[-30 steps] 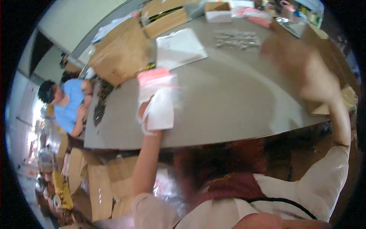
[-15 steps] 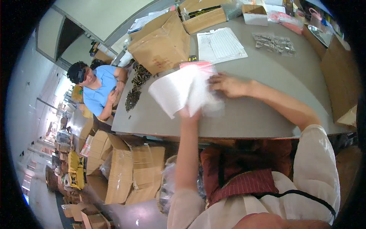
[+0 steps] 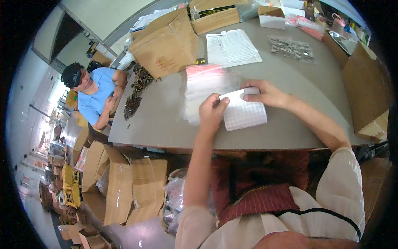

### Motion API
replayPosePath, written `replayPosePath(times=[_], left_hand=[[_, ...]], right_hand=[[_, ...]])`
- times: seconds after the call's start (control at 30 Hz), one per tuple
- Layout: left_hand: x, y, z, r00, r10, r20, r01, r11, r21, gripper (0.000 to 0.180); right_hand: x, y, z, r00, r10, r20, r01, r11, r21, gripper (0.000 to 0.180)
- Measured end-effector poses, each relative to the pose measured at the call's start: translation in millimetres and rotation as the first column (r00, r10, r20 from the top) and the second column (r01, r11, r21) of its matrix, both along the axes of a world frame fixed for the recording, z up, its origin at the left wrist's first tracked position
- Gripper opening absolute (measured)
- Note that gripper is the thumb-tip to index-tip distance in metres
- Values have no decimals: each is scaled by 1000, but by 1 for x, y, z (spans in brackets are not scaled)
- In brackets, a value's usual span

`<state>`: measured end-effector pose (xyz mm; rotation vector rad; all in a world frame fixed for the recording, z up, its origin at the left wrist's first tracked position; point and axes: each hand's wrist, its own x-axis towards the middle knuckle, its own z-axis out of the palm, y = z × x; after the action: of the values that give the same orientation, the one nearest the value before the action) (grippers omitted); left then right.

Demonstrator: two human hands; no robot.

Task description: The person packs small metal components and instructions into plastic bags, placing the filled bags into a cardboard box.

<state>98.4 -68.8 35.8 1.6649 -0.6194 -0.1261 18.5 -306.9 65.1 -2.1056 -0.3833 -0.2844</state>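
Observation:
A curled white sheet (image 3: pixel 245 115), marked with rows of small cells like a label sheet, is held low over the table. My left hand (image 3: pixel 212 110) pinches its upper left corner between thumb and fingers. At the upper right edge, my right hand (image 3: pixel 267 94) grips it with the thumb on the near face and the fingers behind. Clear plastic bags (image 3: pixel 194 94) with a red band along the top lie flat just beyond my left hand, partly covered by the sheet and hands.
A large cardboard box (image 3: pixel 166 45) and a pile of small dark metal parts (image 3: pixel 133 101) are at the left. Behind lies a printed form (image 3: pixel 234 47), with bagged metal parts (image 3: pixel 291 48) to its right. A person in blue (image 3: pixel 101 93) sits at the left edge.
The white sheet has moved right and nearer, off the bags, and is curled smaller. My right hand, previously beside it, now grips it too. The view has shifted slightly.

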Motion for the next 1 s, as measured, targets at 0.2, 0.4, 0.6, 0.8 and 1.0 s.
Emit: replayPosePath(times=[0.2, 0.4, 0.6, 0.8, 1.0], left_hand=[[-8, -7, 4, 999, -39, -32, 34, 991, -132, 19], [-7, -9, -1, 980, -160, -118, 143, 980, -138, 15], [-13, -13, 3, 958, -249, -143, 229, 963, -139, 24], [-1, -6, -13, 976, -214, -30, 208, 968, -139, 30], [27, -20, -24, 980, -72, 186, 102, 982, -158, 48]], right_hand=[[-7, 2, -6, 968, -101, -232, 170, 937, 304, 20], [-5, 4, -10, 963, -30, -269, 153, 880, 449, 24], [-9, -1, -8, 955, 31, -296, 130, 853, 506, 29], [-7, 2, -12, 944, -76, -320, 181, 933, 311, 33], [13, -24, -22, 905, -230, -359, 340, 898, 281, 51]])
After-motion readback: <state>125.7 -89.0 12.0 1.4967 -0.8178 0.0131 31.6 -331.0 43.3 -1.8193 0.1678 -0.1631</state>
